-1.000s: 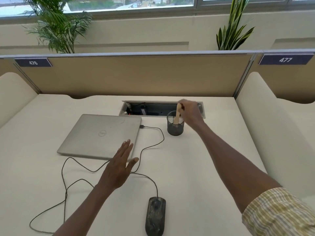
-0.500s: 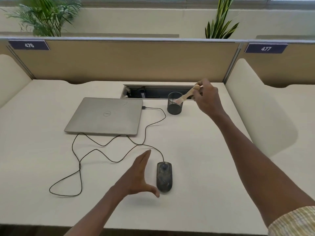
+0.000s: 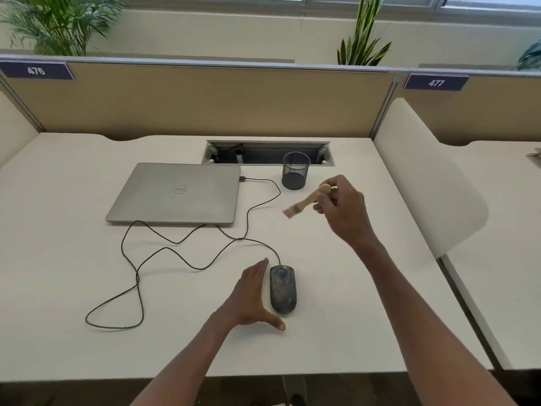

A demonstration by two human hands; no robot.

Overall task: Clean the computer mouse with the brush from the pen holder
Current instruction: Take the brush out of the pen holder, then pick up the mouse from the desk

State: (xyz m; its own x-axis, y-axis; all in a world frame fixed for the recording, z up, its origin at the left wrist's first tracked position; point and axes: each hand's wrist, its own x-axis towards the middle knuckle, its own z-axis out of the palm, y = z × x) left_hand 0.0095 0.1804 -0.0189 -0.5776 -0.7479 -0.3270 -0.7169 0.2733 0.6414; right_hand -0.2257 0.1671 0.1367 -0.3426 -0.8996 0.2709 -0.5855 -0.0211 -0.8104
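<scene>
**A:** What lies on the white worktop (image 3: pixel 73 230), going from left to right?

**B:** A closed silver laptop (image 3: pixel 175 193) sits at the left. Its black cable (image 3: pixel 137 276) loops down to the computer mouse (image 3: pixel 282 289) near the front edge. The left hand (image 3: pixel 248 294) lies flat just beside the mouse's left flank, fingers straight, thumb spread below it. I cannot tell whether it touches the mouse. Further right, the right hand (image 3: pixel 341 210) is raised, its grip pinching the wooden handle of the brush (image 3: pixel 306 202), bristles pointing down and left. The mesh pen holder (image 3: pixel 295 174) stands behind, apart.

**A:** How should the brushing go?

**B:** I judge it best to steady the mouse with the left hand, then sweep lightly, bristles only.

**A:** And the mouse itself?

**B:** Dark, with pale dusty mottling across its top.
</scene>
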